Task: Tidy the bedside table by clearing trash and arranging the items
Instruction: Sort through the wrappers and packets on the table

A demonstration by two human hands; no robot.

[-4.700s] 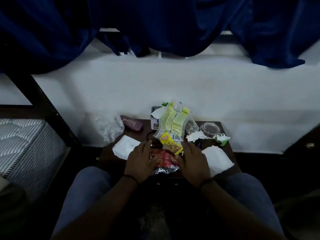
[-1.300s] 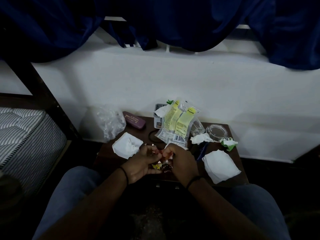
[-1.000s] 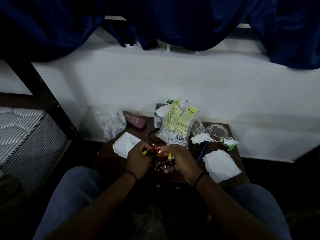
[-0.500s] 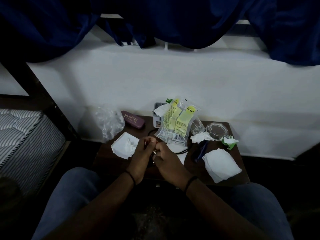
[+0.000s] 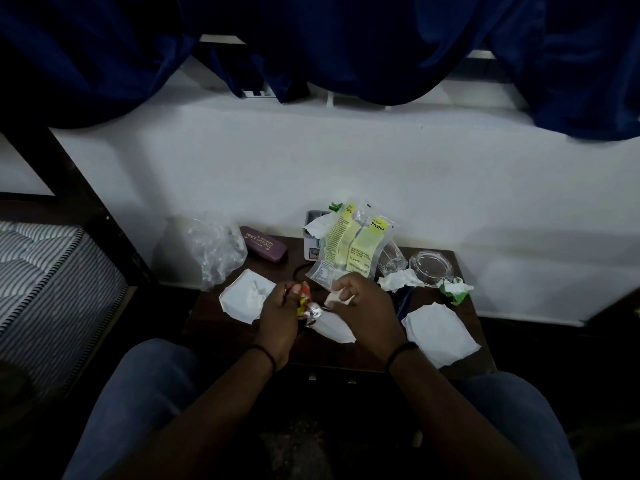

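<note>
Denim-clad knees frame the near edge of the dark wooden tabletop [image 5: 346,355]. Just past that edge, the left hand [image 5: 278,317] is curled tight round a crumpled wad of red, yellow and foil wrappers [image 5: 306,304], held a little above the wood. Just to its right, the right hand [image 5: 363,308] pinches a small white scrap [image 5: 335,298] between thumb and fingers, over a white tissue [image 5: 334,327] lying flat. Another tissue [image 5: 247,296] lies to the left and a third [image 5: 440,334] at the near right corner. Farther back lie a crumpled white paper [image 5: 398,280] and a green-and-white scrap [image 5: 455,291] at the right edge. Beyond them stand a glass [image 5: 391,259] and a clear ashtray [image 5: 431,268], with yellow packets [image 5: 349,242] leaning on a grey box [image 5: 311,237]. A maroon case [image 5: 263,243] sits far left, beside a clear plastic bag [image 5: 211,249] against the white wall [image 5: 311,161].
</note>
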